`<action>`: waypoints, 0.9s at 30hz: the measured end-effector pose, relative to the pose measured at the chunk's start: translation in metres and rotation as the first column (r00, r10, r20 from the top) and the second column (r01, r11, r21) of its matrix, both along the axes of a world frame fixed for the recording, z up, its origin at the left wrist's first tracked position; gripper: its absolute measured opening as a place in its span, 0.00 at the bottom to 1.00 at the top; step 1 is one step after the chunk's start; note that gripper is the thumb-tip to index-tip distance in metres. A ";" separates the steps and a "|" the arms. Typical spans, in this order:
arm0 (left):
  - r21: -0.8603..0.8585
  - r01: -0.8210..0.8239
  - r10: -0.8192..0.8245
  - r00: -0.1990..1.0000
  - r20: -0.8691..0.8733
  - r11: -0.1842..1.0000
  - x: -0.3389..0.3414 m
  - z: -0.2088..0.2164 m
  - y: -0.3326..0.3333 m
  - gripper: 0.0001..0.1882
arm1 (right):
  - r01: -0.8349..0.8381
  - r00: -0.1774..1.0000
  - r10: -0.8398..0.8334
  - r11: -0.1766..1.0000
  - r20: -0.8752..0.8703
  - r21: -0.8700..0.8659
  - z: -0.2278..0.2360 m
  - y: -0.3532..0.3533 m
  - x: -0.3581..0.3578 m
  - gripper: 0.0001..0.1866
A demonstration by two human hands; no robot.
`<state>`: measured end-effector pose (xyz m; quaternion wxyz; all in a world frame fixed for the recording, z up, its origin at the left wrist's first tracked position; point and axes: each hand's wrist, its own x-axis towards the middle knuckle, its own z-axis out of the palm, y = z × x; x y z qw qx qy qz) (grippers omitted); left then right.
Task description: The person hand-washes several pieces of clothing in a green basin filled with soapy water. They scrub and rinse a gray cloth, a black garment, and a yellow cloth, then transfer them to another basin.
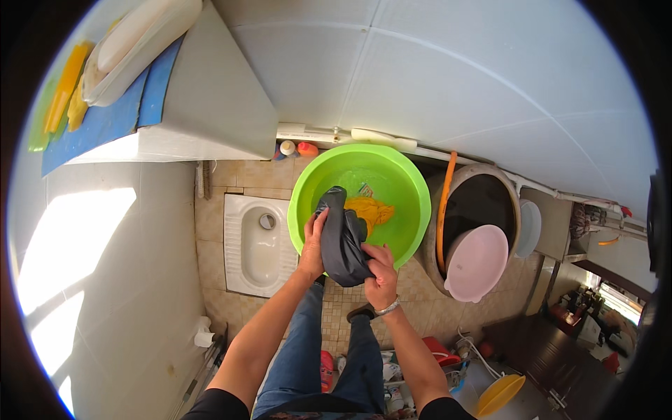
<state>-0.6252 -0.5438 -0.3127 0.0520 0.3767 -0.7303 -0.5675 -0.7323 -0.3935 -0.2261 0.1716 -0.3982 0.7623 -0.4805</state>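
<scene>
— What do the hands hold?

— Both grip one dark grey garment over the near rim of one green basin: left hand closed on its left side, right hand closed on its lower end.

— Anything else in the basin?

— One yellow cloth lying in water.

— Packages?

— Two small bottles on the floor behind the basin, one white-capped, one orange. One pink basin sits right.

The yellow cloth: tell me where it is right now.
In the head view the yellow cloth lies in the water inside the green basin, just right of the dark grey garment that both hands hold over the basin's near side.
</scene>
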 end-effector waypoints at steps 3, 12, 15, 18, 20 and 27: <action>0.112 -0.063 0.070 0.996 -0.059 0.992 0.007 -0.008 0.007 0.57 | 0.251 0.927 -0.236 0.968 0.290 -0.014 -0.016 0.004 -0.007 0.15; 0.000 -0.432 0.403 0.842 0.359 0.902 0.060 -0.060 -0.009 0.40 | 0.503 0.863 -0.457 0.819 -0.214 0.276 -0.059 0.049 -0.101 0.38; 0.512 -0.558 0.345 0.821 0.455 0.653 0.038 -0.053 -0.017 0.33 | 0.566 0.645 -0.647 0.762 0.408 0.314 -0.096 0.055 -0.152 0.35; 0.444 -0.567 0.362 0.808 0.466 0.694 0.040 -0.054 -0.019 0.28 | 0.562 0.325 -0.573 0.757 0.752 0.333 -0.128 0.040 -0.175 0.28; 0.419 -0.564 0.403 0.816 0.414 0.711 0.036 -0.050 -0.008 0.27 | 0.614 0.239 -0.589 0.708 0.772 0.350 -0.152 0.045 -0.188 0.22; 0.195 -0.608 0.555 0.788 0.265 0.770 0.055 -0.032 0.010 0.24 | 0.639 0.167 -0.568 0.685 0.806 0.350 -0.161 0.048 -0.175 0.15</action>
